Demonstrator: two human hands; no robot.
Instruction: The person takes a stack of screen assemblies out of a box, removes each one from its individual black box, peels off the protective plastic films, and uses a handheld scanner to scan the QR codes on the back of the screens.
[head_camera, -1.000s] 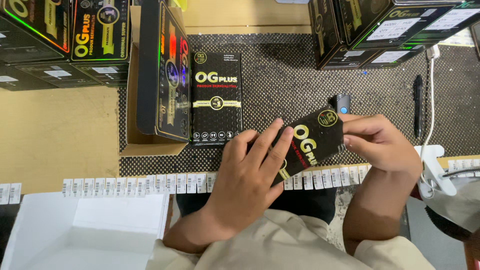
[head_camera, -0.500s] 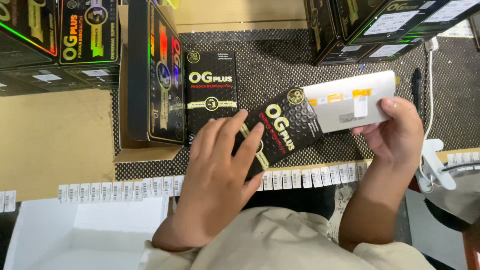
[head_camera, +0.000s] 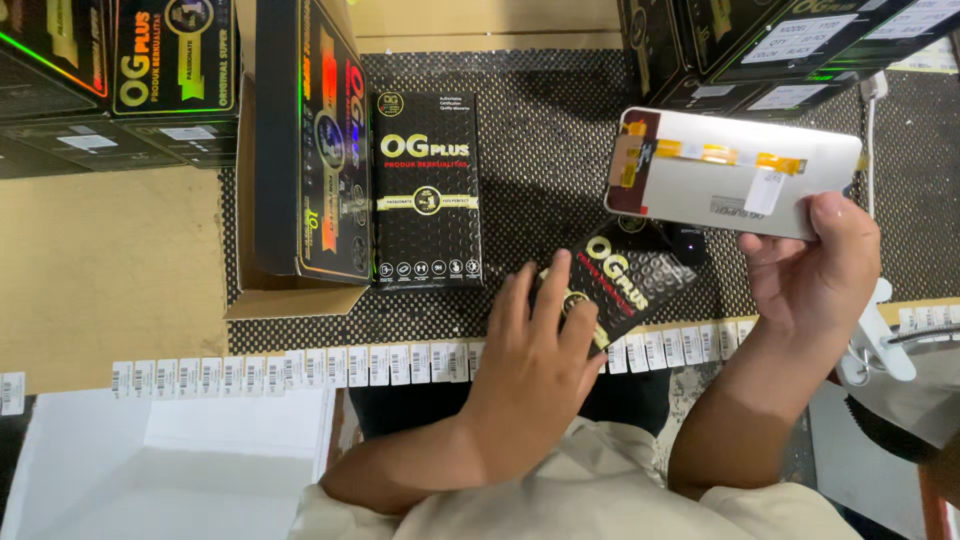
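My right hand (head_camera: 812, 270) holds a flat grey phone screen panel (head_camera: 735, 172) with an orange ribbon strip and a small white sticker, raised above the mat. My left hand (head_camera: 535, 355) lies flat on a slim black box with gold lettering (head_camera: 622, 280), pinning it tilted on the black dotted mat (head_camera: 540, 150). A second slim black box of the same kind (head_camera: 427, 190) lies upright on the mat to the left, apart from both hands.
An open cardboard carton (head_camera: 300, 150) packed with black boxes stands at the left of the mat. More black boxes are stacked at top left (head_camera: 120, 70) and top right (head_camera: 760, 40). A strip of white labels (head_camera: 300, 365) runs along the table edge above a white box (head_camera: 170, 460).
My right hand has pulled the screen panel out of the tilted black box and lifted it up to the right. My left hand has stayed on the box.
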